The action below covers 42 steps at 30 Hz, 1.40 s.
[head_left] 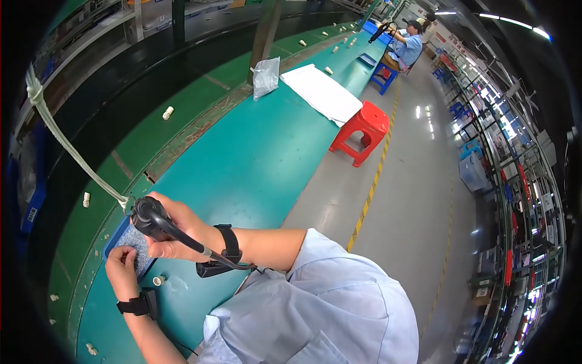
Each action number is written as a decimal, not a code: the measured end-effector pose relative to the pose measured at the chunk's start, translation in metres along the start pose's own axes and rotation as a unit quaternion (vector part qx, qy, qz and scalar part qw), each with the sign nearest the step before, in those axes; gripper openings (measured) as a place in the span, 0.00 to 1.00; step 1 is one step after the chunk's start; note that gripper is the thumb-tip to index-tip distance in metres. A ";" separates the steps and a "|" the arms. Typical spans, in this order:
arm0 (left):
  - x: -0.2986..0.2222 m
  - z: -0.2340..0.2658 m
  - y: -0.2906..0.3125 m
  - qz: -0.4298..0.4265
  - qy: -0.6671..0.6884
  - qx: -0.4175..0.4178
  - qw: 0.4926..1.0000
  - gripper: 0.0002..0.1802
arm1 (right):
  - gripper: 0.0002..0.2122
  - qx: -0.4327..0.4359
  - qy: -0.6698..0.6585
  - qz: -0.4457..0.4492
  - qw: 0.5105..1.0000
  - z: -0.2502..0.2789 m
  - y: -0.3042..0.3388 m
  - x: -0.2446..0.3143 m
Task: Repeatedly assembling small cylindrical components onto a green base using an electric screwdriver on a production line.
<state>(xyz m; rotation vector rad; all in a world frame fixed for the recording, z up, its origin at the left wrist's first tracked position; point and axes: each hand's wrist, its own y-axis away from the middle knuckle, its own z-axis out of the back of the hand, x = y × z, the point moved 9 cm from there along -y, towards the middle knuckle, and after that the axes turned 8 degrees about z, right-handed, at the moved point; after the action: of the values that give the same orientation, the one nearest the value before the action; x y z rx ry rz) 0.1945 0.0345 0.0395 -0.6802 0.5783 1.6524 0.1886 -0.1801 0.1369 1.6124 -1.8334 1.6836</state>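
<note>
From my remote seat: right hand [185,221] wrapped around a black electric screwdriver [150,218], thick black cable running back over the forearm; its tip is hidden from me. White cord [37,97] comes down from upper left to a metal hook at the tool. Left hand [121,273] is just beside it, at the blue tray [115,236], thumb and fingertips drawn together; I can't tell whether they pinch anything. Tray holds a heap of tiny grey parts [142,252], too small for me to identify. Black straps with boxes on both wrists. One white cylindrical fitting [159,281] on the teal workbench [236,170], near the tray. Left of the bench, green conveyor belt [139,142], more white fittings scattered along it. Farther up the bench: clear plastic bag [265,79] at the belt-side edge, white sheet [321,94] lying flat. Red plastic stool [367,124] on the floor beside the bench; beyond it, a co-worker in light blue [409,45] sits at the far end.
</note>
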 end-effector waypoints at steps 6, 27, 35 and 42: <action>0.015 0.022 0.026 0.004 0.001 -0.084 0.996 0.03 | 0.29 -0.030 -0.144 -0.099 0.984 -0.024 0.003 -0.014; -0.035 0.004 0.112 -0.054 0.200 0.007 0.978 0.05 | 0.13 0.140 -0.114 -0.005 0.984 -0.079 0.001 0.028; -0.042 0.022 0.112 -0.056 0.110 -0.068 0.990 0.08 | 0.16 0.087 -0.039 -0.053 0.994 -0.072 0.007 0.015; -0.051 0.027 0.099 -0.080 0.093 -0.066 0.990 0.09 | 0.17 0.061 -0.091 -0.043 0.993 -0.077 -0.009 0.003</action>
<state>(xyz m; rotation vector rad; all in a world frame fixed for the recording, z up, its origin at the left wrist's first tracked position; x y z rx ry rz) 0.1006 0.0001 0.0950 -0.9608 0.5353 1.4952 0.1559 -0.1189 0.1710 1.9241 -1.7383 1.6923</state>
